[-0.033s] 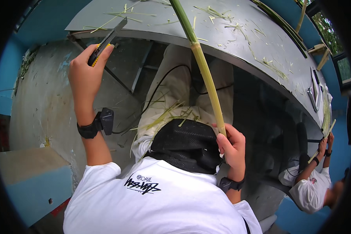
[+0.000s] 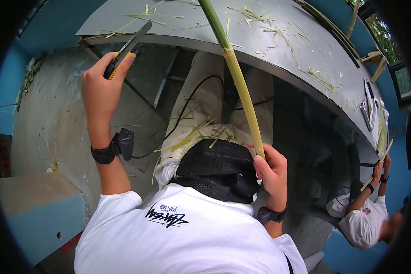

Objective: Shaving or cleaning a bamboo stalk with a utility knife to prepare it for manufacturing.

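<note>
Left hand (image 2: 101, 84): wrapped snugly around the handle of a black-and-yellow utility knife (image 2: 133, 42), blade bared and pointing up and away, well apart from the stalk.
Right hand (image 2: 272, 172): pinched, thumb against fingers, around the near end of the long stalk (image 2: 240, 80), just beside the black mesh cloth (image 2: 214, 166).
Stalk: runs from the right hand out over the table (image 2: 255, 52) and past the top of view; green beyond 1 ring-like joint, pale yellow on the near side; contact with the table unclear.
Stalk heft: probably light, stiff, slightly springy; likely slick where pale, apt to split lengthwise.
Stalk grip: best near the end or at the joint.
</note>
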The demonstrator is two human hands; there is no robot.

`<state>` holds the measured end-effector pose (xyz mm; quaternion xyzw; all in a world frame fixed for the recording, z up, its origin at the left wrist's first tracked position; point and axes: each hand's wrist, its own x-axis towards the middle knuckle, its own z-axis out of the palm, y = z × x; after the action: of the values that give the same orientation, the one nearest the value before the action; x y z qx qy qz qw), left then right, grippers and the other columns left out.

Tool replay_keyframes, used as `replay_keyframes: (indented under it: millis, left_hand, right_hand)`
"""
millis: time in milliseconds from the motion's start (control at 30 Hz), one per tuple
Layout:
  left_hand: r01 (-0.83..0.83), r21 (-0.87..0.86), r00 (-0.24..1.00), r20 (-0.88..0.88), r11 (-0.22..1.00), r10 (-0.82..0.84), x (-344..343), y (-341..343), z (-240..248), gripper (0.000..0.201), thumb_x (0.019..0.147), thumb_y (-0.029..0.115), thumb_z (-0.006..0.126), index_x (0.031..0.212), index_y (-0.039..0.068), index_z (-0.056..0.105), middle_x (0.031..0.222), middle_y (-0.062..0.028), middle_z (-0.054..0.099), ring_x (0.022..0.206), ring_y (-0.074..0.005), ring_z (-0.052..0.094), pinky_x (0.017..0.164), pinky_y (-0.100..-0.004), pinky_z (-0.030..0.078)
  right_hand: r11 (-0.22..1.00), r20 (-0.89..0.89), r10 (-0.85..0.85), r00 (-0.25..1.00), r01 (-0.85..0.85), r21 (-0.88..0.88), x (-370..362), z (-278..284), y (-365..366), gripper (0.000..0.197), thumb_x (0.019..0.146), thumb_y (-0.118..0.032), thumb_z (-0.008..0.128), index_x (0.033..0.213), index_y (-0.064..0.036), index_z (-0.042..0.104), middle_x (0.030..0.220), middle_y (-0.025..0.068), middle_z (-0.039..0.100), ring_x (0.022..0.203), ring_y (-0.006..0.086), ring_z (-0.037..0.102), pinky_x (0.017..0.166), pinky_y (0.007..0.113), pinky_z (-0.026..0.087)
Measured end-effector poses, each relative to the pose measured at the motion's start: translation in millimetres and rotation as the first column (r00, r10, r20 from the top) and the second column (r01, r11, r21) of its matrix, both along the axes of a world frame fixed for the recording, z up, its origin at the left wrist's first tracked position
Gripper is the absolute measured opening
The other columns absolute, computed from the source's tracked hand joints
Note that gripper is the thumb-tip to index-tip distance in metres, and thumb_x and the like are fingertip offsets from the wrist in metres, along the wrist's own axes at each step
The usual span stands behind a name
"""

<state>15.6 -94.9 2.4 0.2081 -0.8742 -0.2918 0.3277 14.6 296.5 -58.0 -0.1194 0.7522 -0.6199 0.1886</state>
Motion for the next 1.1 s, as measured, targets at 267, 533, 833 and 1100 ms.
replay_keyframes:
  millis: [267, 533, 833, 1100]
  left_hand:
    - [0.371, -0.008, 0.926, -0.075, 0.928, -0.371, -8.1, 51.7, -6.0, 0.035, 0.087, 0.035, 0.081, 0.092, 0.003, 0.069, 0.069, -0.0101, 0.062, 0.058, -0.0261, 0.058, 0.057, -0.0353, 0.045]
    - [0.429, -0.047, 0.902, -0.022, 0.902, -0.431, -17.4, 69.9, -11.0, 0.031, 0.086, 0.028, 0.081, 0.093, 0.0, 0.068, 0.066, -0.0088, 0.058, 0.057, -0.0182, 0.053, 0.058, -0.0312, 0.043]
    - [0.411, -0.041, 0.91, 0.069, 0.911, -0.408, -20.9, 58.8, -8.1, 0.037, 0.087, 0.039, 0.079, 0.094, 0.003, 0.072, 0.069, -0.0101, 0.063, 0.059, -0.0256, 0.059, 0.058, -0.0357, 0.045]
    - [0.383, 0.038, 0.919, 0.084, 0.923, -0.385, -20.6, 62.0, -3.0, 0.033, 0.087, 0.033, 0.08, 0.092, 0.001, 0.072, 0.062, -0.005, 0.054, 0.056, -0.014, 0.047, 0.056, -0.0298, 0.039]
  right_hand:
    - [0.998, -0.085, 0.046, 0.995, -0.041, 0.055, -3.3, 2.8, -10.3, 0.027, 0.096, -0.01, 0.066, 0.119, 0.0025, 0.069, 0.068, -0.0031, 0.057, 0.056, 0.003, 0.049, 0.052, 0.021, 0.036]
    - [0.998, -0.108, 0.029, 0.994, -0.024, 0.05, -4.7, -0.5, -10.3, 0.028, 0.095, -0.01, 0.065, 0.119, 0.0025, 0.069, 0.068, -0.0037, 0.057, 0.055, 0.0023, 0.047, 0.05, 0.02, 0.035]
    - [0.998, -0.108, 0.032, 0.994, -0.026, 0.059, -4.6, 2.7, -13.6, 0.027, 0.094, -0.008, 0.064, 0.118, 0.0026, 0.07, 0.068, -0.0031, 0.057, 0.053, 0.0026, 0.046, 0.05, 0.021, 0.034]
    - [0.998, -0.103, 0.035, 0.994, -0.03, 0.049, -4.5, 2.2, -12.3, 0.028, 0.095, -0.01, 0.066, 0.119, 0.0023, 0.07, 0.068, -0.0028, 0.057, 0.055, 0.0036, 0.049, 0.051, 0.021, 0.036]
